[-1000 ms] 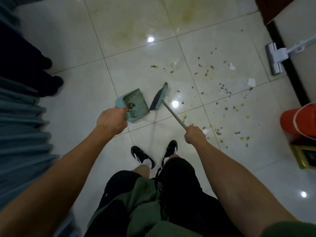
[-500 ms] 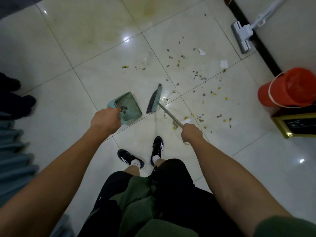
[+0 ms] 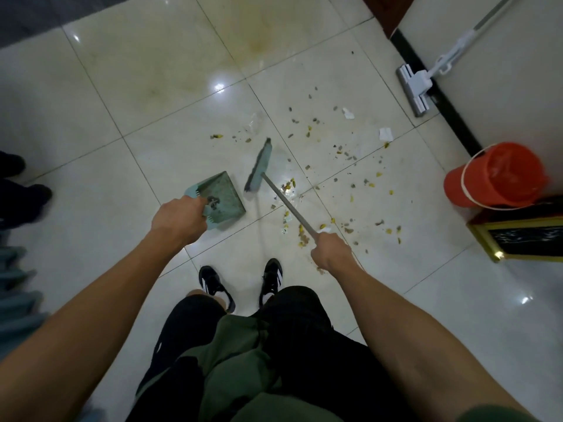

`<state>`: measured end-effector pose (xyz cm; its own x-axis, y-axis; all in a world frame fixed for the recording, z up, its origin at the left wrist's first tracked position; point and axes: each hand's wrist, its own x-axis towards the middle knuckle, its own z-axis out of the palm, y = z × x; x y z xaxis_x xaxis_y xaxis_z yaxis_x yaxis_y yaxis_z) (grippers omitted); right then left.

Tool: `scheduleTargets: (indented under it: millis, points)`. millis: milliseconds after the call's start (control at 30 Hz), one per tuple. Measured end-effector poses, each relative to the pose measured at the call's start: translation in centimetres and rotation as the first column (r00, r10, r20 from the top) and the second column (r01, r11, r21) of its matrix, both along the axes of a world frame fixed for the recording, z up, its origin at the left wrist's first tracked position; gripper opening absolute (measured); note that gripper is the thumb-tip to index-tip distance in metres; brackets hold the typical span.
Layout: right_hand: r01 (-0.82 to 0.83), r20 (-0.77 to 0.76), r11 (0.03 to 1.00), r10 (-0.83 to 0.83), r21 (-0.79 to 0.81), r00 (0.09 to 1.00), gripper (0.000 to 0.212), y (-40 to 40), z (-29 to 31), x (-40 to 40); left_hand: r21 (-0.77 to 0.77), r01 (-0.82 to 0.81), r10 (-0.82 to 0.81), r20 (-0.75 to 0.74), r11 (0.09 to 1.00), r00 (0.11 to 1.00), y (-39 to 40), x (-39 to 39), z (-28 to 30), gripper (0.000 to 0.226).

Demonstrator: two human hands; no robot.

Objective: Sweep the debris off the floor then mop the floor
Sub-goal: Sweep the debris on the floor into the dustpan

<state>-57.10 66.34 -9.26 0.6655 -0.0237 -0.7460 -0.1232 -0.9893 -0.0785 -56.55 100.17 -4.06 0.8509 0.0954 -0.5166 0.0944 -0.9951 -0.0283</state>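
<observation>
My left hand (image 3: 179, 219) grips the handle of a teal dustpan (image 3: 224, 196) that lies on the pale tiled floor, a little dark debris inside it. My right hand (image 3: 330, 249) grips the grey handle of a teal broom (image 3: 260, 167), whose head stands just right of the dustpan's mouth. Scattered debris (image 3: 341, 153), yellow and grey crumbs plus white paper scraps (image 3: 385, 134), lies to the right of the broom and around its handle. A white flat mop (image 3: 416, 88) leans at the wall, far right.
An orange bucket (image 3: 493, 175) stands at the right next to a gold-framed dark panel (image 3: 518, 239). My black shoes (image 3: 271, 277) are just below the broom. Another person's dark shoes (image 3: 21, 196) are at the left edge. Yellowish stains (image 3: 259, 41) mark the far tiles.
The broom head has swung a little up and to the right, away from the dustpan. The view has shifted, bringing the bucket and mop further in.
</observation>
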Motion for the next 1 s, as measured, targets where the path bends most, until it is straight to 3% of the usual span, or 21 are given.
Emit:
scheduleTargets:
  millis: [233, 667, 833, 1000]
  points:
    - [-0.097, 0.036, 0.994, 0.096, 0.045, 0.995, 0.041, 11.1, -0.6, 7.0, -0.041, -0.101, 0.101, 0.014, 0.994, 0.995, 8.3, 2.1, 0.1, 0.031]
    - [-0.090, 0.017, 0.986, 0.089, 0.142, 0.996, 0.038, 37.3, -4.5, 18.2, -0.060, -0.213, 0.213, -0.009, 0.975, 0.977, 30.6, 7.6, -1.2, 0.029]
    - [-0.161, -0.021, 0.981, 0.164, 0.112, 0.986, 0.035, 42.4, -5.5, 19.9, -0.033, -0.199, 0.198, -0.018, 0.979, 0.980, 34.9, 9.0, -1.9, 0.028]
    - [-0.189, -0.007, 0.982, 0.189, -0.001, 0.982, 0.030, 42.2, -5.4, 20.5, -0.042, -0.180, 0.180, -0.010, 0.983, 0.984, 36.0, 10.3, -2.3, 0.033]
